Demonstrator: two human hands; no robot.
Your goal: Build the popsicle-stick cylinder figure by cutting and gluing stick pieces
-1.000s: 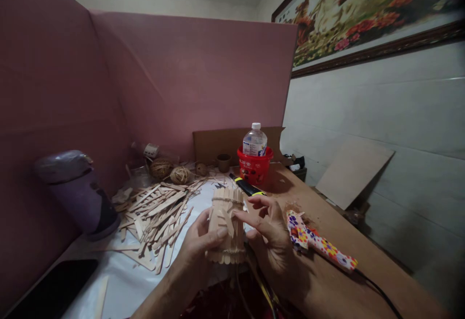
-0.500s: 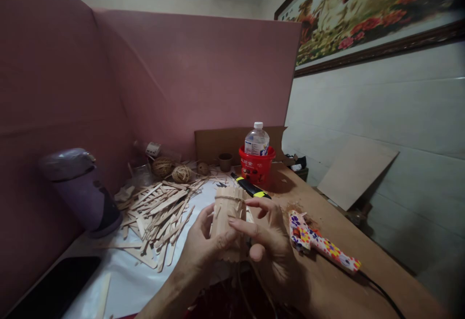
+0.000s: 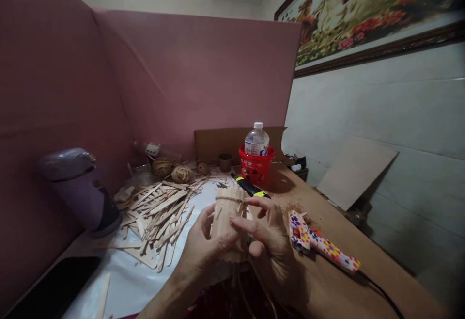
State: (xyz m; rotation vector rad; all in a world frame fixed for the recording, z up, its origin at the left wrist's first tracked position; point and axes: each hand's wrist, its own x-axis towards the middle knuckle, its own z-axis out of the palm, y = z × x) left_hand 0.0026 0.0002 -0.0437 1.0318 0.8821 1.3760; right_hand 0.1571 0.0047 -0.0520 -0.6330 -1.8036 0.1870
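Observation:
A small cylinder of pale craft sticks (image 3: 225, 215) is held upright in front of me, with a band of twine (image 3: 227, 198) round its upper part. Short slivers of wood stand out on its side. My left hand (image 3: 205, 239) wraps its left side, the thumb pressed across the lower front. On the right, my right hand (image 3: 271, 236) holds it with bent fingers; one fingertip rests near the twine and another presses on the front. Loose cord (image 3: 245, 292) hangs below my hands. The cylinder's back and my far fingers are hidden.
Craft sticks (image 3: 160, 212) lie heaped at left, before twine balls (image 3: 181, 174). A purple flask (image 3: 82, 193) and a dark phone-like slab (image 3: 54, 287) are farther left. Behind stands a red bucket (image 3: 256, 171) with a bottle; a black-yellow cutter (image 3: 250, 186) and flowered glue gun (image 3: 323, 244) lie right.
The cylinder has turned or tilted very slightly, and my right fingertip has shifted a little on its front. Both hands stay in nearly the same place.

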